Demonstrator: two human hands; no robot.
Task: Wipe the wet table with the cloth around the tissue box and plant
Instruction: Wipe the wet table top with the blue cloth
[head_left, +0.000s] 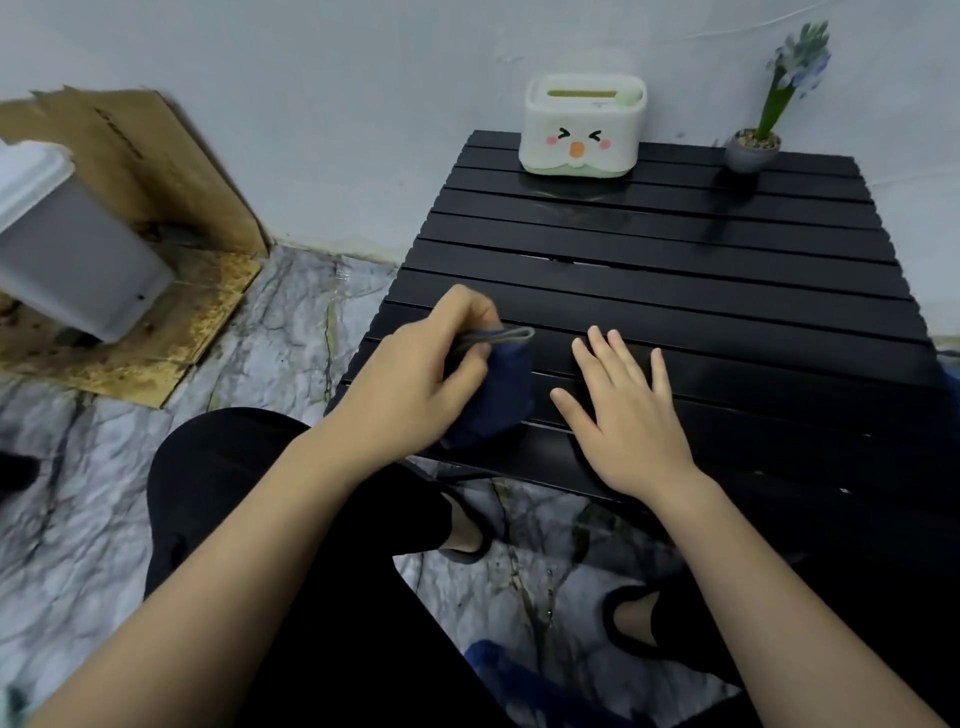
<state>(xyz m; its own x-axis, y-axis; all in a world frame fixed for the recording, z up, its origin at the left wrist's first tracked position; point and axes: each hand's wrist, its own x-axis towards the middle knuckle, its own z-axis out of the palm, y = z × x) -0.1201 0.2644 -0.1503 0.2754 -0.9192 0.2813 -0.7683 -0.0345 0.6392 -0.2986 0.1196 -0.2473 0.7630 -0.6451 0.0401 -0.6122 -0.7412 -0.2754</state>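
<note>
**Cloth in hand, wiping barely begun**

Cloth (491, 395), dark blue with a grey hem, hangs bunched at the near left corner of the table (727, 312), pinched at its top edge by the left hand (421, 384). Just right of the cloth, the right hand (631, 421) lies spread and flat on the slats. The cloth looks folded and limp, its lower part touching the near slats. Beyond the hands the black slats shine with a wet sheen, so I judge nearly all the wiping remains. At the table's far edge stand the tissue box (582, 127) and, to its right, the plant (753, 148), with the slats around both seemingly unwiped.
</note>
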